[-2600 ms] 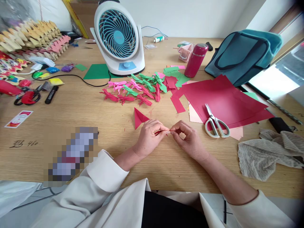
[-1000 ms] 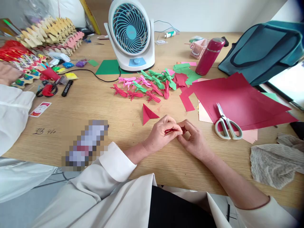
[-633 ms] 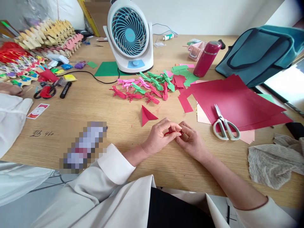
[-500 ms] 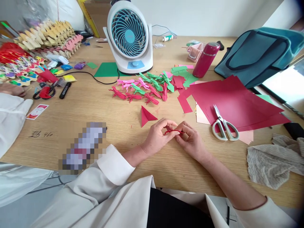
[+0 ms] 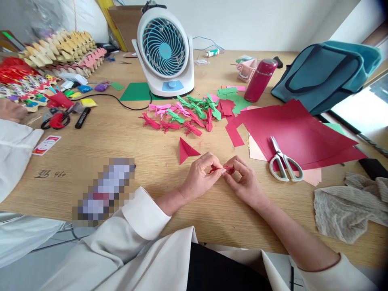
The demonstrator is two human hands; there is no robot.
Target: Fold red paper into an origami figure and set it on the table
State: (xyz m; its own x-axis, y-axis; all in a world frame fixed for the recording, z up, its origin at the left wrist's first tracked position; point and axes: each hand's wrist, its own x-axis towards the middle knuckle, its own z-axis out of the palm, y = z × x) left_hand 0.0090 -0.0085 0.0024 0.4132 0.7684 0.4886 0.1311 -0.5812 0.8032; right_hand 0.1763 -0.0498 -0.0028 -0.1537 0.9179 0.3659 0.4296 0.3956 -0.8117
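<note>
Between my two hands is a narrow folded piece of red paper [image 5: 216, 169], mostly covered by the fingers. My left hand [image 5: 202, 176] pinches its left part between thumb and fingers. The fingers of my right hand [image 5: 244, 180] close on its right end, and the fingertips of both hands nearly meet. Just beyond my left hand lies a folded red paper triangle [image 5: 187, 150]. Farther back sits a group of small folded paper figures [image 5: 191, 128] in red, pink and green.
White-handled scissors [image 5: 285, 163] rest against large red paper sheets [image 5: 303, 135] on the right. Behind stand a fan [image 5: 165, 52], a red flask [image 5: 261, 81] and a teal bag [image 5: 321, 76]. A grey cloth [image 5: 342, 210] lies front right. Another person's sleeve [image 5: 16, 153] is at left.
The fingers have shifted slightly along the folded red paper, and both hands still hold it. The whole view has moved a little. The things on the table look the same.
</note>
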